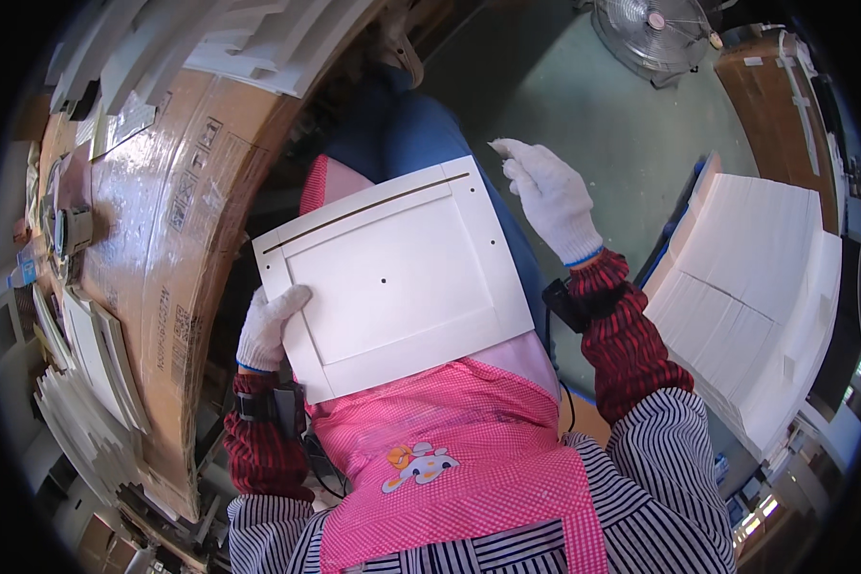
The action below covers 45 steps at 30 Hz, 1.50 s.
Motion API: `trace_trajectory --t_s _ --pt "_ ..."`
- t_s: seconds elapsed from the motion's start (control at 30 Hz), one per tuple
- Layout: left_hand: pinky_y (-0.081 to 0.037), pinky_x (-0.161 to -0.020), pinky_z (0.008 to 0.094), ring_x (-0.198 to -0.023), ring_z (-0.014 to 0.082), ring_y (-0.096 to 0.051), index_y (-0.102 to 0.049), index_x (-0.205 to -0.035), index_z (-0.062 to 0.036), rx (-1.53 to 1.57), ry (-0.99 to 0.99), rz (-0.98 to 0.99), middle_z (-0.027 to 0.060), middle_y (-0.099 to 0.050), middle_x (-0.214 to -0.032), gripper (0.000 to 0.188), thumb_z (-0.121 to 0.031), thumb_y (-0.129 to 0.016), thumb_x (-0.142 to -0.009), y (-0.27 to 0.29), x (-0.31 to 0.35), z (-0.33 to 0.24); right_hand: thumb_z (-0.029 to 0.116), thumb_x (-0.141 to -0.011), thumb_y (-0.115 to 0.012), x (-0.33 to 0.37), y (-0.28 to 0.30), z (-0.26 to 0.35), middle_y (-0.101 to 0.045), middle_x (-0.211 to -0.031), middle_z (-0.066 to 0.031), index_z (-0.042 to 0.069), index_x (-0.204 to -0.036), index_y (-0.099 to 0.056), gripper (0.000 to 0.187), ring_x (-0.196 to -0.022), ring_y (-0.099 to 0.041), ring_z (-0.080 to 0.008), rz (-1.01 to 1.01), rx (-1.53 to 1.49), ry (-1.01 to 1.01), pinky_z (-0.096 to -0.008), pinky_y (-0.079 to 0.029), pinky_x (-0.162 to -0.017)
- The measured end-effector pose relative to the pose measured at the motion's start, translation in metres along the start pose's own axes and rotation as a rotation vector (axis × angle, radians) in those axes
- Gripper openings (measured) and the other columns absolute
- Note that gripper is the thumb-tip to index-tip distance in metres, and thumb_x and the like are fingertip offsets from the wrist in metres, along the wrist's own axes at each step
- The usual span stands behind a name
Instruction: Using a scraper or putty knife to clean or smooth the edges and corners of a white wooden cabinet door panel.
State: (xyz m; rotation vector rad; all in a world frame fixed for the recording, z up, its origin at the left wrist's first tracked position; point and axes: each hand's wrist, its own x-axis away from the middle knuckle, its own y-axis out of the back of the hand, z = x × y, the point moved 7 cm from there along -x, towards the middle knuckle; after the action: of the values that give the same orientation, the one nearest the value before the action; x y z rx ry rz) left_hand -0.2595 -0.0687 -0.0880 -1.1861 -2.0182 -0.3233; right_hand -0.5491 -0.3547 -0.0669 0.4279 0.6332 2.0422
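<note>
White panel point(402, 311): long axis 8-to-2 o'clock.
Left hand point(266, 330): nearer, my fingers clamped on its edge.
Right hand point(552, 198): panel's toward 8 o'clock; fingers' gap, can't tell.

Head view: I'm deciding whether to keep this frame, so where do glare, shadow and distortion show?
In the head view, glare streaks the plastic-wrapped carton, whose long edge also bows; still in the head view, shadow dims the jeans, while the white panel and left hand look clear.
</note>
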Motion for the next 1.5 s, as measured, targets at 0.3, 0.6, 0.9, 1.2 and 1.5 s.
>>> trace_trajectory --t_s 0.3,0.6,0.9,1.2,1.5 --pt "-0.061 -0.080 0.0332 -0.088 0.0209 -0.074 -0.064 -0.125 0.0087 -0.154 0.040 -0.133 0.0148 -0.074 -0.106 0.050 -0.024 -0.075 -0.090 -0.003 -0.003 -0.005 0.014 -0.099 -0.060 -0.019 -0.014 0.002 -0.066 -0.096 -0.0118 0.017 -0.134 -0.065 0.036 -0.084 -0.067 -0.0336 0.173 0.404 0.216 -0.0421 -0.055 -0.075" --pt "-0.061 -0.082 0.0337 -0.090 0.0215 -0.074 -0.061 -0.128 0.0080 -0.057 0.029 -0.178 0.0146 -0.072 -0.110 0.046 -0.019 -0.072 -0.093 -0.011 -0.004 -0.008 0.012 -0.096 -0.058 -0.029 -0.030 0.006 -0.066 -0.091 -0.0072 0.019 -0.128 -0.069 0.035 -0.082 -0.068 -0.0295 0.306 0.548 0.360 -0.0396 -0.056 -0.071" --pt "-0.060 -0.088 0.0348 -0.097 0.0228 -0.073 -0.058 -0.133 0.0082 -0.016 -0.032 -0.250 0.0166 -0.070 -0.116 0.047 -0.014 -0.070 -0.093 -0.010 -0.004 -0.006 0.012 -0.089 -0.058 0.000 -0.029 0.014 -0.059 -0.082 -0.0028 0.019 -0.128 -0.069 0.041 -0.072 -0.064 -0.0236 0.226 0.641 0.608 -0.0364 -0.053 -0.065" --pt "-0.060 -0.089 0.0338 -0.098 0.0226 -0.072 -0.057 -0.135 0.0075 -0.014 -0.070 -0.243 0.0155 -0.070 -0.117 0.048 -0.014 -0.070 -0.093 -0.003 -0.006 -0.003 0.018 -0.087 -0.061 0.127 0.000 0.041 -0.048 -0.079 0.0006 0.018 -0.123 -0.069 0.037 -0.068 -0.053 -0.0166 0.448 0.551 0.577 -0.0310 -0.046 -0.056" --pt "-0.060 -0.085 0.0329 -0.096 0.0184 -0.071 -0.062 -0.127 0.0032 0.100 -0.105 -0.200 0.0095 -0.071 -0.110 0.037 -0.018 -0.069 -0.096 -0.002 -0.002 0.003 0.004 -0.091 -0.066 0.114 0.040 0.037 -0.059 -0.075 -0.0102 0.008 -0.123 -0.072 0.032 -0.063 -0.060 -0.0232 0.115 0.194 0.256 -0.0346 -0.048 -0.056"
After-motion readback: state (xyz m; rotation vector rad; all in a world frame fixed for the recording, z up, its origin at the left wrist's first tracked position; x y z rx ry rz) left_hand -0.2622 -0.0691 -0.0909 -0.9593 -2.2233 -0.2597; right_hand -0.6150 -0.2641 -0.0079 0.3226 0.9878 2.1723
